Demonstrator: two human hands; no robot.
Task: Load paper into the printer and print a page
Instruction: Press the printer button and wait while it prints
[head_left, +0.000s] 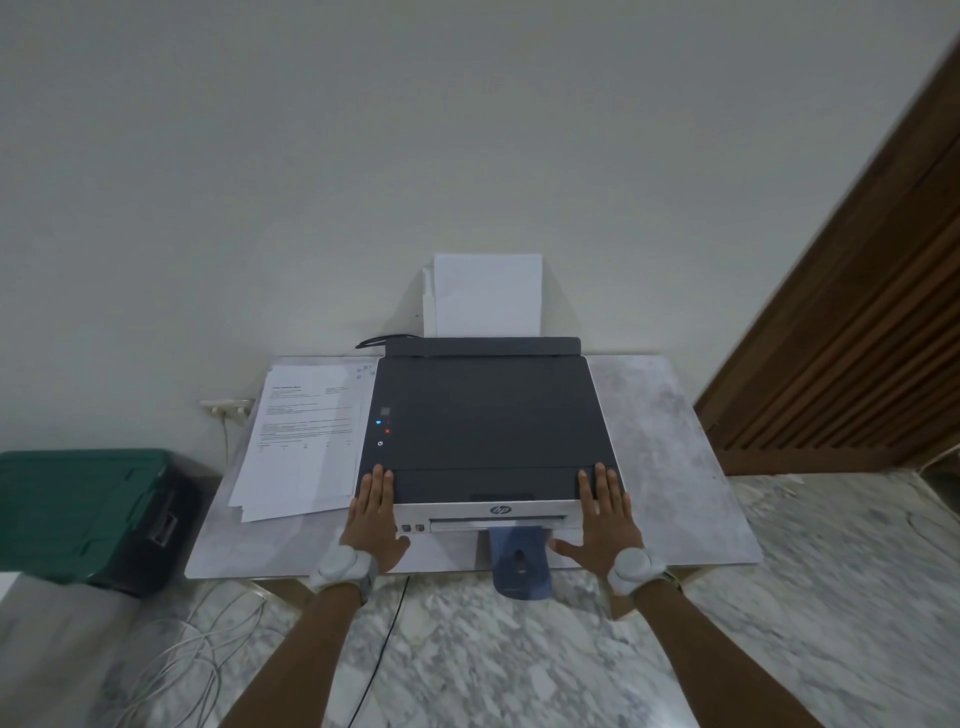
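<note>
Both grips lie flat and spread: left hand and right hand press the HP printer's front corners; blank paper stands in its rear tray.

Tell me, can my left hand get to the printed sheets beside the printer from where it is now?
Probably yes. The left hand lies flat on the printer's front left corner, and the printed sheets lie just to its left on the table, uncovered.

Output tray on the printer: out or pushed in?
Out. The blue-grey output tray sticks forward from under the slot on the front of the printer and overhangs the edge of the table. No sheet lies on it.
</note>
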